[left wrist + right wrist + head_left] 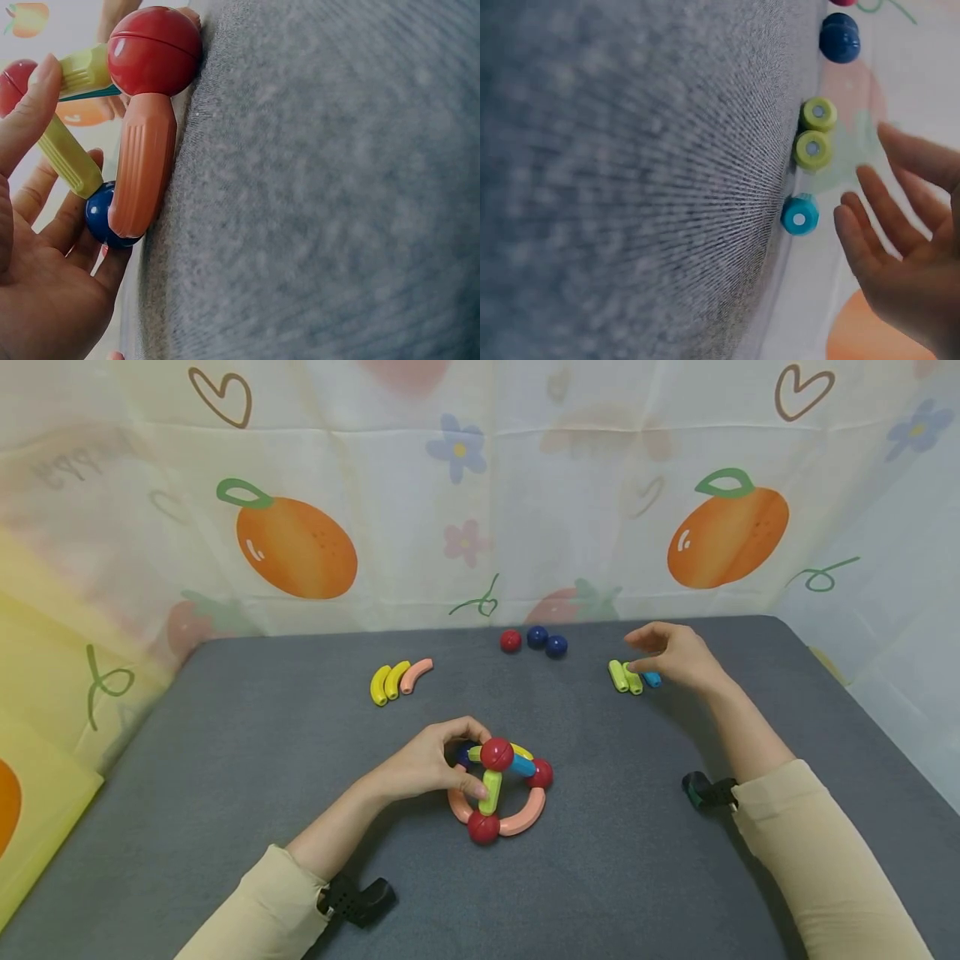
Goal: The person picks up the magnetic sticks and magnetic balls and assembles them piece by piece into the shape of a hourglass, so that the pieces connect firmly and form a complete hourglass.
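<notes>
My left hand [423,764] grips a small frame of magnetic balls and rods. Its thumb presses a green rod [491,792], and its fingers curl behind the dark blue ball [101,214]. Red balls [483,827] join the corners, with curved pink rods [522,814] low down and a blue rod [522,765] and a yellow one higher up. Over at the back right, my right hand [678,656] hovers with nothing in its fingers, which are spread and slightly bent. Close by lie two green rods [814,149] and a blue rod [799,214], the latter partly hidden by the hand in the head view.
Two curved yellow rods [380,685] and a curved pink rod [416,676] lie at the back left. Along the grey table's [225,760] back edge sit a red ball [511,641] and two dark blue balls [557,647]. Behind hangs a printed curtain [405,527].
</notes>
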{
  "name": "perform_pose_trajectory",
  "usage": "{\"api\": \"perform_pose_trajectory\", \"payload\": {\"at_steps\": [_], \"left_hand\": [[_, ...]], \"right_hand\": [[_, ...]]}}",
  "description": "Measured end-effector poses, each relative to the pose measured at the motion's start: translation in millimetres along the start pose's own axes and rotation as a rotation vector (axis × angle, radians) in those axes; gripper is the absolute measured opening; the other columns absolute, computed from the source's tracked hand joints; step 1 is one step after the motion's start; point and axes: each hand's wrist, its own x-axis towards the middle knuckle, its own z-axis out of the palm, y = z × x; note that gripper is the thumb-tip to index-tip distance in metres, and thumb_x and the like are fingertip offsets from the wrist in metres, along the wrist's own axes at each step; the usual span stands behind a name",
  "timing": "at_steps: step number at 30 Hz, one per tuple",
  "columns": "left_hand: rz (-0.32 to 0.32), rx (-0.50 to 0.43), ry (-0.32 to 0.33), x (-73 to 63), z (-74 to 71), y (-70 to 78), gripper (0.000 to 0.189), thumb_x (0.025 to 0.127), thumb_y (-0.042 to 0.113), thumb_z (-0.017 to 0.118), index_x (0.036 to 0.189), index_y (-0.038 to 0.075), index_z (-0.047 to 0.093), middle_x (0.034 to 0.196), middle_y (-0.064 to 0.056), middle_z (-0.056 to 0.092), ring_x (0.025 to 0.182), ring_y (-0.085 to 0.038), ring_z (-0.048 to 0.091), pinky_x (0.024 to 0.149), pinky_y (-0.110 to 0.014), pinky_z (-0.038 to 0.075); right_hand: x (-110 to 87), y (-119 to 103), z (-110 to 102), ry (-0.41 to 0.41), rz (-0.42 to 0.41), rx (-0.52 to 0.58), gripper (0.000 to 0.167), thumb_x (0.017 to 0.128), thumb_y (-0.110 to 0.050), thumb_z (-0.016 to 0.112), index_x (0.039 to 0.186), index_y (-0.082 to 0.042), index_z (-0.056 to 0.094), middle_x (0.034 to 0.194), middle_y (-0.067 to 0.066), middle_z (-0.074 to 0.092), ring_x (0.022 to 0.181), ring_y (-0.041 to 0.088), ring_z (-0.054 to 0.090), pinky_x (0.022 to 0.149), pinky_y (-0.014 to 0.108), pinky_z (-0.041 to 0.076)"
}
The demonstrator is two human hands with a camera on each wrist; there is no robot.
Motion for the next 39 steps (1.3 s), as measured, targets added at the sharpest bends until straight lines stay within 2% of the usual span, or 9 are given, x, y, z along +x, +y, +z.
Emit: {"api": "perform_pose_trajectory", "payload": {"at_steps": [5,8,12,15,21,25,28,35,39], "left_hand": [[0.011,0.006,0.001,-0.3,0.2,0.4,0.046,0.075,0.017,0.086,0.114,0.012,0.062,0.115,-0.004,0.065,0.112,-0.021,0.055,0.104,-0.041,0.043],[0.006,0.004,0.0,-0.6,0.3,0.6,0.046,0.075,0.018,0.086,0.114,0.013,0.062,0.115,-0.004,0.065,0.113,-0.021,0.055,0.104,-0.041,0.043],[0.002,0.004,-0.001,-0.5,0.1,-0.2,0.046,0.076,0.017,0.086,0.115,0.013,0.062,0.116,-0.004,0.064,0.113,-0.02,0.054,0.104,-0.04,0.043],[0.011,0.003,-0.004,-0.3,-0.2,-1.0,0.046,0.076,0.017,0.085,0.115,0.013,0.062,0.116,-0.004,0.064,0.113,-0.021,0.054,0.104,-0.041,0.043],[0.019,-0.006,-0.01,0.0,0.0,-2.0,0.046,0.076,0.017,0.085,0.115,0.012,0.062,0.115,-0.004,0.064,0.114,-0.021,0.053,0.105,-0.042,0.042],[0.022,-0.003,-0.009,0.3,0.4,-2.3,0.045,0.076,0.018,0.086,0.114,0.013,0.062,0.115,-0.003,0.064,0.114,-0.02,0.053,0.106,-0.042,0.041],[0.025,0.0,-0.005,0.4,0.5,-2.2,0.045,0.076,0.018,0.086,0.114,0.013,0.062,0.114,-0.003,0.064,0.114,-0.02,0.053,0.106,-0.042,0.041],[0.017,0.007,0.0,0.7,-0.3,-1.8,0.046,0.076,0.02,0.086,0.114,0.013,0.062,0.113,-0.003,0.065,0.112,-0.02,0.054,0.104,-0.041,0.043],[0.018,0.003,-0.004,1.3,-0.6,-2.0,0.046,0.076,0.022,0.086,0.114,0.013,0.062,0.113,-0.004,0.065,0.111,-0.02,0.054,0.104,-0.041,0.042]], "right_hand": [[8.2,-3,5,-0.1,-0.075,-0.121,0.056,0.084,-0.011,0.075,0.136,-0.006,0.056,0.146,0.021,0.051,0.137,0.044,0.043,0.107,0.06,0.04],[12.1,-5,8,-0.134,-0.097,-0.191,0.057,0.08,-0.007,0.077,0.134,-0.007,0.058,0.143,0.02,0.054,0.104,0.037,0.057,0.09,0.049,0.048],[15.0,-8,13,-0.151,-0.095,-0.243,0.056,0.078,-0.004,0.077,0.132,-0.008,0.061,0.136,0.019,0.059,0.08,0.024,0.046,0.07,0.032,0.042],[15.7,-10,17,-0.148,-0.104,-0.267,0.055,0.08,-0.002,0.076,0.133,-0.005,0.06,0.135,0.02,0.06,0.095,0.026,0.053,0.074,0.033,0.047],[12.7,-21,24,-0.075,-0.201,-0.277,0.057,0.085,-0.007,0.075,0.137,0.001,0.054,0.139,0.023,0.056,0.124,0.04,0.055,0.095,0.053,0.051],[6.9,-35,29,0.001,-0.234,-0.128,0.055,0.086,-0.011,0.074,0.138,-0.007,0.055,0.143,0.018,0.051,0.12,0.039,0.06,0.091,0.052,0.054],[2.2,-48,34,-0.008,-0.222,0.058,0.053,0.086,-0.012,0.074,0.137,-0.011,0.057,0.146,0.013,0.048,0.117,0.035,0.061,0.088,0.045,0.055],[-9.8,-81,56,-0.219,-0.248,0.557,0.046,0.086,0.001,0.068,0.131,-0.006,0.06,0.128,-0.003,0.059,0.104,0.018,0.065,0.089,0.032,0.057],[-20.4,-100,70,-0.339,-0.304,0.672,0.038,0.088,0.004,0.066,0.123,-0.01,0.064,0.122,-0.004,0.061,0.102,0.014,0.07,0.09,0.033,0.058]]}}
